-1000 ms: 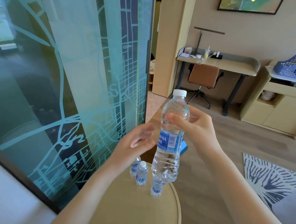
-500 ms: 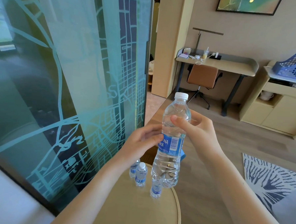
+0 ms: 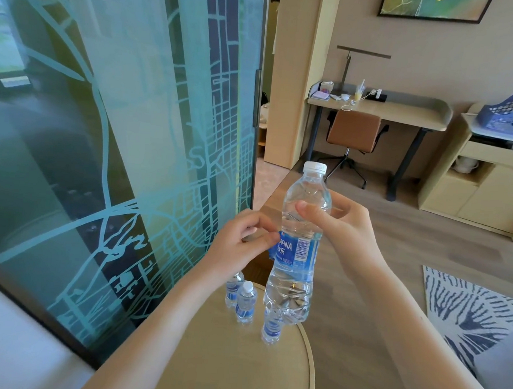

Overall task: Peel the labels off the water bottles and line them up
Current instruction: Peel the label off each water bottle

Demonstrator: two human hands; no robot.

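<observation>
Right hand (image 3: 347, 229) grips the bottle (image 3: 299, 285), upright in the air over the round table (image 3: 307, 363). Thumb curls across the front; other fingers are hidden behind. Blue label (image 3: 298, 251) on, print cut off at the curve. Left hand (image 3: 237, 247): fingers curled, thumb tip at the label's left edge; actual pinch cannot be told. Three small bottles (image 3: 246, 304) on the table, nearest one partly covered by the held bottle.

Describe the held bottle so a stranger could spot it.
Over the round table beside the patterned glass panel, the right hand holds up a water bottle. Unlike the three bottles standing on the table, it is raised, the left hand pinching its blue label.
</observation>
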